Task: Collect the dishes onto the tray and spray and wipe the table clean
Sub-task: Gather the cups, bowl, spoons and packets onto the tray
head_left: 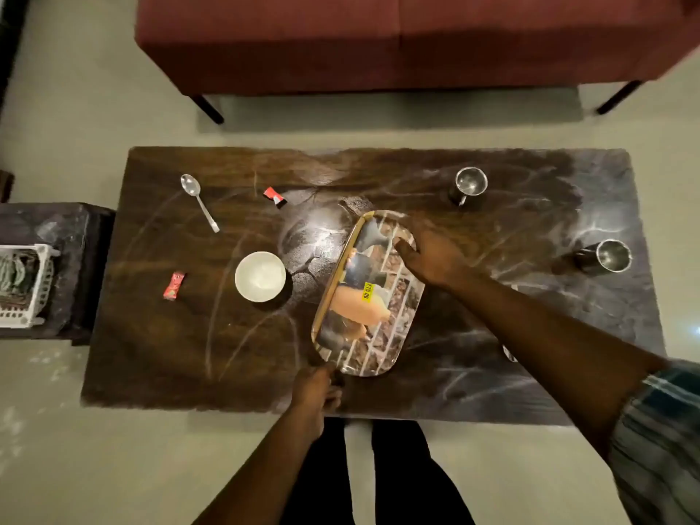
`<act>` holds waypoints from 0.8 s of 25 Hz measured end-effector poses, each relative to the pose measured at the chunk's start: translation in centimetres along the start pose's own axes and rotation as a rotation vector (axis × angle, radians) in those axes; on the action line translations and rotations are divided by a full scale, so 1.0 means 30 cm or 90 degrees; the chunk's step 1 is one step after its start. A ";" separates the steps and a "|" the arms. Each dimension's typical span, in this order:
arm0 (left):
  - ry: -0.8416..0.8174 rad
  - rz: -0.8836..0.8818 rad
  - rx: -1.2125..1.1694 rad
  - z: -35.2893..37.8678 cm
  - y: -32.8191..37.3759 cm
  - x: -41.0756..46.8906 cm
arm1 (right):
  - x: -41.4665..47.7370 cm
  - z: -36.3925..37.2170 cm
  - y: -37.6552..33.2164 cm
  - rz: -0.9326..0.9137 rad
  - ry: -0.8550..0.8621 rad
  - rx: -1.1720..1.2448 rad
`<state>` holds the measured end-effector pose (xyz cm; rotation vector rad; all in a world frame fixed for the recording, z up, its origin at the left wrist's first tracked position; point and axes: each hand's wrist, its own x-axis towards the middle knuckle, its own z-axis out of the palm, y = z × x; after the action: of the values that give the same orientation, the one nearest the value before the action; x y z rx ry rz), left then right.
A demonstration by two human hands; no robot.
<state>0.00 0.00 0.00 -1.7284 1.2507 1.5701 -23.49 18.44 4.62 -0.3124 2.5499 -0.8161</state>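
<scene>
A printed oval tray (394,320) with a yellow price sticker lies slantwise in the middle of the dark table (492,377). My right hand (430,253) grips its far right rim, thumb on the tray face. My left hand (316,390) holds its near end at the table's front edge. Nothing lies on the tray. A white bowl (260,276) stands just left of it. A steel spoon (199,200) lies at the far left. Two steel cups stand on the right, one at the back (469,183), one near the right edge (606,256).
Two red wrappers lie on the table, one (274,196) behind the bowl, one (174,285) to its left. A white basket (26,286) sits on a low side table at the left. A maroon sofa (397,39) stands beyond the table.
</scene>
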 end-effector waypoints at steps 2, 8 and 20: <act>0.005 -0.018 -0.068 0.039 -0.031 0.067 | 0.085 0.046 0.064 0.008 -0.007 -0.047; 0.043 0.100 -0.101 0.078 -0.032 0.149 | 0.286 0.120 0.192 0.115 -0.035 -0.096; 0.092 0.466 0.105 -0.013 0.199 0.120 | 0.019 0.036 0.376 0.325 0.087 0.192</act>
<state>-5.23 -4.16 -2.05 -1.3624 2.1905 1.6514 -24.36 26.74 -3.08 0.4846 2.4080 -1.0137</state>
